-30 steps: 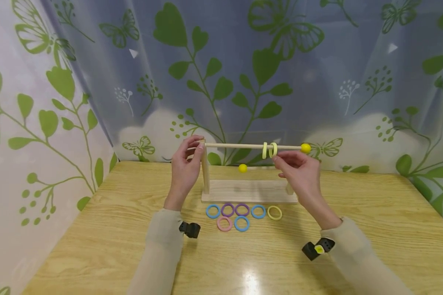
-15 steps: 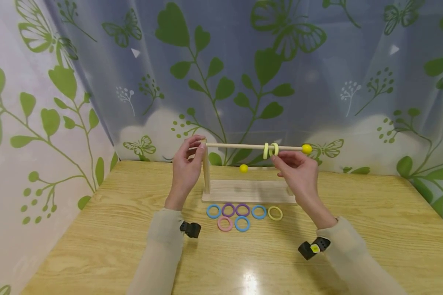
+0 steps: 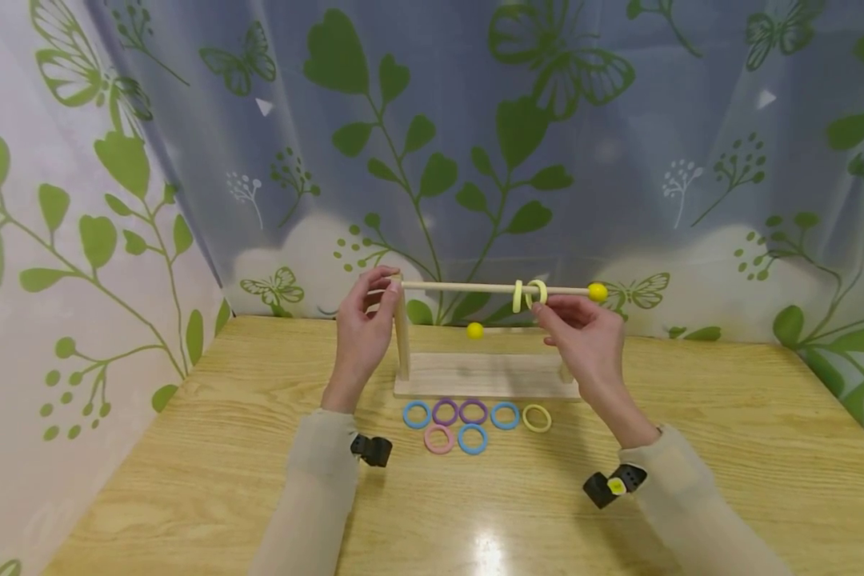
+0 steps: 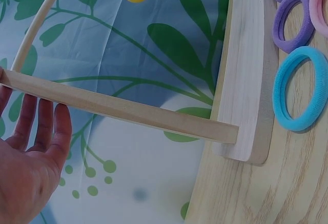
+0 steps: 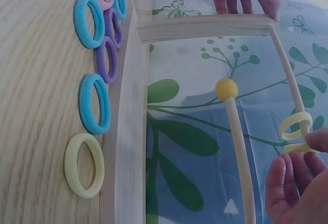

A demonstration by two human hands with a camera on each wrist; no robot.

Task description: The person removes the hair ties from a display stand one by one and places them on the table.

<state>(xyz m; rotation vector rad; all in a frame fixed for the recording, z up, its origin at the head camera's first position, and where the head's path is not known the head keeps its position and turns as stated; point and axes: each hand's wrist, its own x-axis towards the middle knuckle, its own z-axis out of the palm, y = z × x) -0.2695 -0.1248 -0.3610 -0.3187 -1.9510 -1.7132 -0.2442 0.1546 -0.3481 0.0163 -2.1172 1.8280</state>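
Observation:
A wooden stand has a flat base (image 3: 486,376), a left post (image 3: 402,340) and an upper rod (image 3: 461,286) with a yellow ball (image 3: 598,292) at its right end. My left hand (image 3: 363,316) holds the top of that post between thumb and fingers. On the rod hang two pale yellow hair ties. Thumb and fingers of my right hand (image 3: 590,336) pinch the right-hand hair tie (image 5: 294,147); the other hair tie (image 3: 518,296) hangs just left of it, untouched. The right hand partly hides the stand's right post.
In front of the base, several hair ties lie flat on the wood-grain table (image 3: 245,448): blue (image 3: 417,428), purple, pink (image 3: 439,452) and one yellow (image 3: 537,432). A lower rod with a yellow ball (image 3: 475,330) points left. A patterned curtain (image 3: 432,96) hangs behind.
The pinched yellow hair tie has shifted slightly to the right, and its ring shape shows wider now. My left hand stays on the post.

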